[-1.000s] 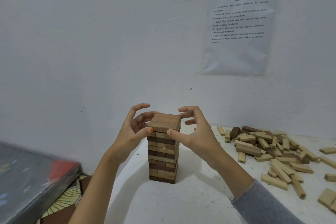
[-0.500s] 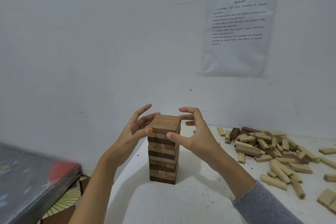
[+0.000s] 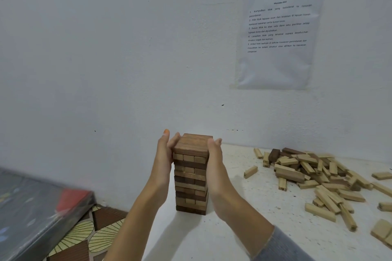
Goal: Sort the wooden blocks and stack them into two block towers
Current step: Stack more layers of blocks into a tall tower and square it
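White speckled table point(image 3: 271, 197) with 1 block tower point(image 3: 191, 176) (dark and light layers) plus scattered blocks point(image 3: 307, 167)

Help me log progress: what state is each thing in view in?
Tall tower of dark and light wooden blocks: upright, squeezed between both hands.
Left hand: flat, fingers straight, pressing tower's left side.
Right hand: flat, pressing tower's right side.
Pile of loose pale and dark wooden blocks: scattered, unstacked, on white table.

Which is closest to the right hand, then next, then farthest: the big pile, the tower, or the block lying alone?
1. tower: touching the right hand, on its left side.
2. lone block: a little way off to the right.
3. big pile: farther right, beyond the lone block.
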Tool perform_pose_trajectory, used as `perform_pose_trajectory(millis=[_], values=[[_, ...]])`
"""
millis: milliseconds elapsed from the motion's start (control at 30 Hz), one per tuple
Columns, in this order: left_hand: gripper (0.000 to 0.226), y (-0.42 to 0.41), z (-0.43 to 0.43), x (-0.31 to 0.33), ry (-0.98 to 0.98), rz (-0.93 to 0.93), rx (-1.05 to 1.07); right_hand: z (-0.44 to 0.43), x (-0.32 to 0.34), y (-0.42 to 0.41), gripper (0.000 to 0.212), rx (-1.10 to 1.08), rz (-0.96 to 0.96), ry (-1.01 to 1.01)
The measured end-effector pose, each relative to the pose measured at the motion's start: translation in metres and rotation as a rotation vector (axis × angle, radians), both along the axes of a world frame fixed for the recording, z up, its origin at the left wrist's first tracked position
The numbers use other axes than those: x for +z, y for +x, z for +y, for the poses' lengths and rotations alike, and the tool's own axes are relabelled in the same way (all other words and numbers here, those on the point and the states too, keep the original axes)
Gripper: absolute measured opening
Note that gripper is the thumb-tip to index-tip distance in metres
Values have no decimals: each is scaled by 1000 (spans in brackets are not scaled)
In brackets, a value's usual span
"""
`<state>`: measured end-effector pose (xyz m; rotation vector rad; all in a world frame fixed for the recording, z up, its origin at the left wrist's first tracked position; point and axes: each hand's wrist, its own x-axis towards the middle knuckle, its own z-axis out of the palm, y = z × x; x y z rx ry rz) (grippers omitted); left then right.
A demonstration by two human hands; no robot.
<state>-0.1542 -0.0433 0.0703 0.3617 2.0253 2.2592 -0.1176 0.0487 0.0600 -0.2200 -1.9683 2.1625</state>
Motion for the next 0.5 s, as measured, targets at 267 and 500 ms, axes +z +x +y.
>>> perform_pose_trajectory(millis=[267,500], values=[[62,5,4,2,-43,-19,6,-1,4,0,84,-27,6,9],[62,6,5,2,-35,-1,12,-3,6,1,60,-28,2,15]])
